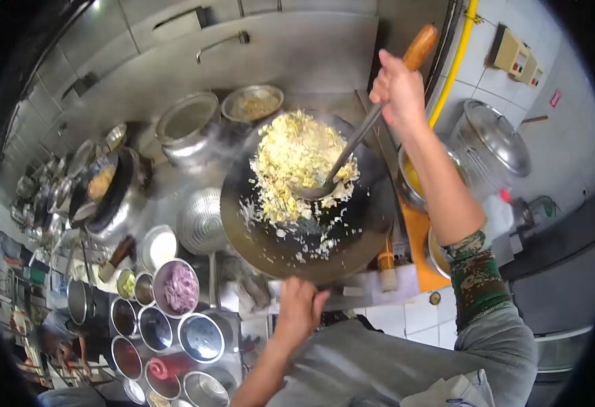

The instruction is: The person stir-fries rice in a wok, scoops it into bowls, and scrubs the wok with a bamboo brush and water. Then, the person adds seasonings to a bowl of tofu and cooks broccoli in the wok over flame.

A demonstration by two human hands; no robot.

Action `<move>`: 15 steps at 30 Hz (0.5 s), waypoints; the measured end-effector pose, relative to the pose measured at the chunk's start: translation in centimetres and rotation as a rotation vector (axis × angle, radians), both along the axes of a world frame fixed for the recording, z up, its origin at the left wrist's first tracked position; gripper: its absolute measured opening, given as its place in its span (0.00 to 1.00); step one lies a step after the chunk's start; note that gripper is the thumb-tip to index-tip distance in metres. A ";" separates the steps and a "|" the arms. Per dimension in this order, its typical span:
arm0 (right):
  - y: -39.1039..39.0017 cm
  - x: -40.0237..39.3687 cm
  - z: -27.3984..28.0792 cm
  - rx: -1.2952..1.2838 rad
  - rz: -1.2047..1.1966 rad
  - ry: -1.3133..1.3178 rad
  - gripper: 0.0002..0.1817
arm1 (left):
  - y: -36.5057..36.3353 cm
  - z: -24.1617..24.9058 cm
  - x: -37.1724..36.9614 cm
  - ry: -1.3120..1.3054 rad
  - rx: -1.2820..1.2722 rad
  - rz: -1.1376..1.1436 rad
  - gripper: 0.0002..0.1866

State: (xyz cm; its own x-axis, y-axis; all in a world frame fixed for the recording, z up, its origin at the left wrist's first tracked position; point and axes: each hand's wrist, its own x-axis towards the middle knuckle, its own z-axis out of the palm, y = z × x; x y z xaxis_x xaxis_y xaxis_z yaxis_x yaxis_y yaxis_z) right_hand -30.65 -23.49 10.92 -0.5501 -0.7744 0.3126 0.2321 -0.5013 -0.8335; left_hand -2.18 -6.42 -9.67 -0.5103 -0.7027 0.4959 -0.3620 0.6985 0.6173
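My right hand is closed around a ladle with a wooden handle end. The ladle slants down into a large black wok, its bowl against a heap of fried rice with yellow egg-like pieces. Loose grains cling to the near side of the wok, and steam rises about it. At the wok's near rim, my left hand is closed on the edge, its fingertips partly hidden. To the left of the wok lies a perforated strainer, its handle pointing toward me.
Several metal containers stand at lower left, including a bowl of sliced purple onion and one of white contents. Behind are a metal pot and a pan. A lidded pot stands right. Other people are at far left.
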 end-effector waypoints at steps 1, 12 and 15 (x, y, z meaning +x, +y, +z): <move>0.5 0.7 -0.2 0.037 0.005 0.001 0.19 | -0.8 1.6 -0.2 -0.087 0.001 0.076 0.11; -0.1 3.8 -0.1 0.032 0.055 0.182 0.19 | -3.2 -0.8 -0.4 -0.005 -0.004 0.060 0.10; 0.3 2.5 1.9 0.009 0.057 0.210 0.22 | -8.6 -0.9 -2.3 0.019 0.014 0.108 0.10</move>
